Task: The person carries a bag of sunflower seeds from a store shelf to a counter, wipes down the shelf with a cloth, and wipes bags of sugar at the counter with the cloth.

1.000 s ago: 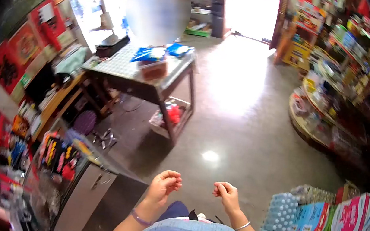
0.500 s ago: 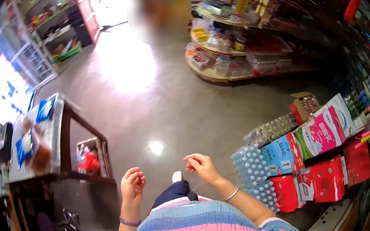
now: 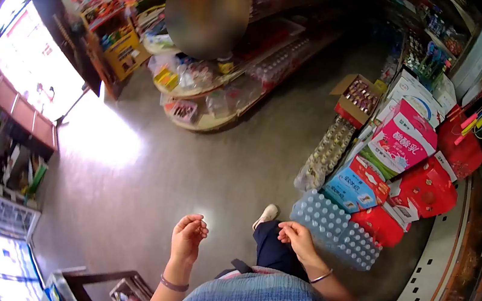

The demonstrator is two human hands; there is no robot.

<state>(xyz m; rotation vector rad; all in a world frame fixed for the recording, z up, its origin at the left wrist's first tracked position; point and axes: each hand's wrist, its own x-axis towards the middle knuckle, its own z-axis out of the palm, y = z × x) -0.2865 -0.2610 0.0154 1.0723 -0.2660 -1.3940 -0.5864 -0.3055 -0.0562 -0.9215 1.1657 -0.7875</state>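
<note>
- Gripping nothing visible with left hand [image 3: 188,238] or right hand [image 3: 298,241]; curling loosely, unclenched.
- Standing beside cartons [image 3: 353,188] as bundled bottles [image 3: 319,214], presumably relying on wrapping for stability.

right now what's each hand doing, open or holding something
Left hand: partly open, loosely curled, nothing visible in it.
Right hand: partly open, loosely curled, nothing visible in it.

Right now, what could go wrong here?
Two trip risks and one spill risk, as I read it. The forward shoe is close to the bottle packs, so a step to the right might catch them. Glare on the floor may hide small things underfoot. The open carton could spill if knocked. The left hand and right hand look empty.
</note>
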